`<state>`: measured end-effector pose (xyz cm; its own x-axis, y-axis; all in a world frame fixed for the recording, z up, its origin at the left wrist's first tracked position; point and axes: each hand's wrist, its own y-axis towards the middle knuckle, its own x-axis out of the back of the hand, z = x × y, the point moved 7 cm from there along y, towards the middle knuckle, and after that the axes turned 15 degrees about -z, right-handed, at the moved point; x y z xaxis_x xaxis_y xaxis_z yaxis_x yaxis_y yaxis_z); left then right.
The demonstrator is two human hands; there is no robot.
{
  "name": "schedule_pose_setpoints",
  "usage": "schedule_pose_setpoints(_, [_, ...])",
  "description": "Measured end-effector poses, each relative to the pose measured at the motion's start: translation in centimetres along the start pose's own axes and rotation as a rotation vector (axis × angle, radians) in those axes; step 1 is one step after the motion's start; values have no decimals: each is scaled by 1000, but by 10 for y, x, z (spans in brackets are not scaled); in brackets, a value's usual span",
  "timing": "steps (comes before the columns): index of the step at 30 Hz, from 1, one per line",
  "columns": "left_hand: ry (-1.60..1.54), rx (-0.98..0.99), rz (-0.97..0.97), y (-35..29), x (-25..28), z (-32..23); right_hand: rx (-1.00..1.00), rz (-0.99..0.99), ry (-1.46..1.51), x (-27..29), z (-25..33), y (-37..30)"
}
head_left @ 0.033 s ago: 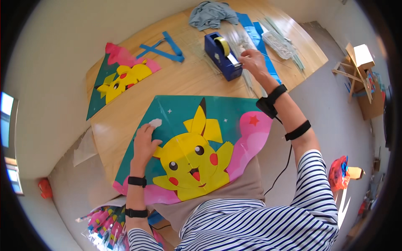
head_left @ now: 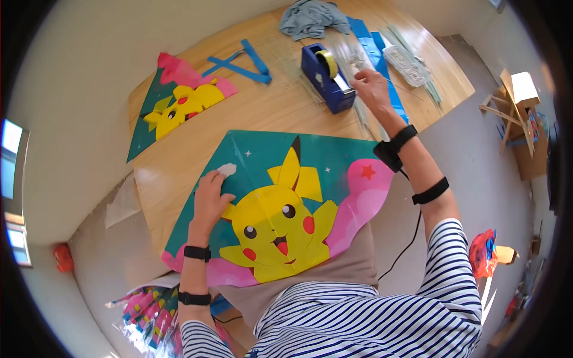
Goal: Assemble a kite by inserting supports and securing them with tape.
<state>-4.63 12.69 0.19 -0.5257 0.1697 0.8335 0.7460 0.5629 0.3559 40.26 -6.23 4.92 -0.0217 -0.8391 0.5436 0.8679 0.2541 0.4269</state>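
Observation:
A kite-shaped printed sheet (head_left: 334, 155), green and pink with a yellow cartoon creature, lies over the table's near edge and my lap. My left hand (head_left: 210, 197) rests on its left part, fingers stretched out beside a white cloud shape (head_left: 227, 169). At the far side stands a blue tape dispenser (head_left: 322, 80) with a roll of yellowish tape (head_left: 326, 61). My right hand (head_left: 373, 89) is at the dispenser's cutter end, thumb and fingers pinched together. Whatever they hold, perhaps a bit of tape, is too small to make out.
On the wooden table (head_left: 173, 173) lie another printed sheet (head_left: 143, 128), blue strips (head_left: 256, 62), a grey cloth (head_left: 313, 21), thin rods (head_left: 431, 92) and a clear tray of small white pieces (head_left: 406, 65). More printed sheets (head_left: 149, 310) hang at lower left. A black cable (head_left: 409, 244) runs beside my right arm.
The view has shifted slightly, so the table and its things appear a little farther right and up. Both hands keep nearly the same places on the sheet and at the dispenser.

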Motion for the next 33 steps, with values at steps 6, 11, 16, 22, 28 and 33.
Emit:
schedule_pose_setpoints(6, [73, 44, -100, 26, -7, 16, 259, 284, 167, -41, 64, -96])
schedule_pose_setpoints(11, [144, 14, -163, 55, -24, 27, 613, 507, 98, -104, 119, -186])
schedule_pose_setpoints(16, [211, -5, -179, 80, -37, 28, 816, 473, -29, -147, 158, -198])
schedule_pose_setpoints(22, [271, -41, -185, 84, -48, 30, 934, 461, -100, -181, 176, -208])
schedule_pose_setpoints(28, [305, -88, -241, 82, -49, 26, 952, 426, -78, -193, 176, -216])
schedule_pose_setpoints(33, [350, -30, -188, 84, -49, 30, 918, 402, -51, -197, 179, -218])
